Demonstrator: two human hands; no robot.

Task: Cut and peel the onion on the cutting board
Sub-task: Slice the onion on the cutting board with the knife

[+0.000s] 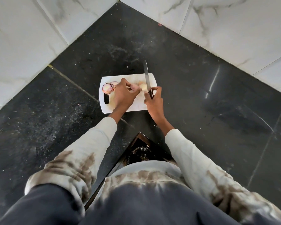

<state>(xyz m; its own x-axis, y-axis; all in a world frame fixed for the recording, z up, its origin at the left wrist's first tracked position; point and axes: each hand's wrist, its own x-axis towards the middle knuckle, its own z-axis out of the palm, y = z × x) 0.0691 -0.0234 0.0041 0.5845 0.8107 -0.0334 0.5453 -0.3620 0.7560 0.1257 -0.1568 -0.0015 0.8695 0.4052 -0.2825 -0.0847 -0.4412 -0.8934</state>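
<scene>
A white cutting board lies on the black counter in a corner. My left hand rests over the board's middle, its fingers pinching a pinkish strip of onion skin that leads to a pale peeled onion piece. My right hand grips the dark handle of a knife; the long blade points away from me, right beside the onion piece. Purple onion offcuts and skins sit at the board's left end, near its handle slot.
The black stone counter forms an inside corner, with white marble-tiled walls at left and right. Crumbs and dust speckle the counter. The counter's front edge makes a notch just before my body.
</scene>
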